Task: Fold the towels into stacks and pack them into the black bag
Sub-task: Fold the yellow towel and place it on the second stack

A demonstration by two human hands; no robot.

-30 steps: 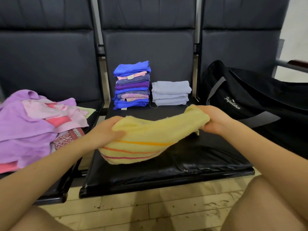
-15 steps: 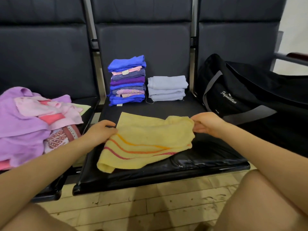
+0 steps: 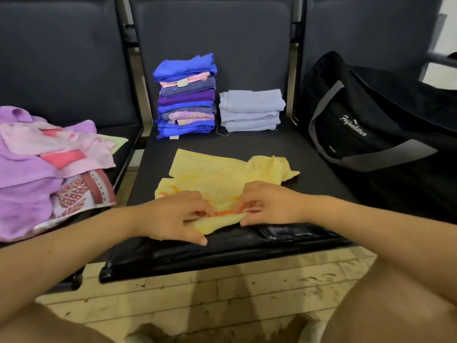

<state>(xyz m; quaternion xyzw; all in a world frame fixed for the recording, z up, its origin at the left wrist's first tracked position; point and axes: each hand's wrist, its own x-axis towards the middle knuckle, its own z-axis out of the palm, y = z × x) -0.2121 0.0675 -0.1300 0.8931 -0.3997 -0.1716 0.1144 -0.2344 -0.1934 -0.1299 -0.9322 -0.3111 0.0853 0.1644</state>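
Both hands, left hand [image 3: 176, 215] and right hand [image 3: 265, 204], pinched the yellow towel [image 3: 222, 174] at its near edge; the rest lay beyond their fingers.

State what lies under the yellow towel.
The yellow towel lies on the black seat of the middle chair. Both hands pinch its near edge. Anything beneath the cloth itself is covered.

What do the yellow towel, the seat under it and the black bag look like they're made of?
Yellow towel: soft terry cloth by its fuzzy, matte nap, probably cotton.
Seat: smooth black padding with a glossy front edge, likely vinyl or faux leather.
Black bag: thin matte fabric that slumps and creases, possibly nylon, with grey webbing straps.
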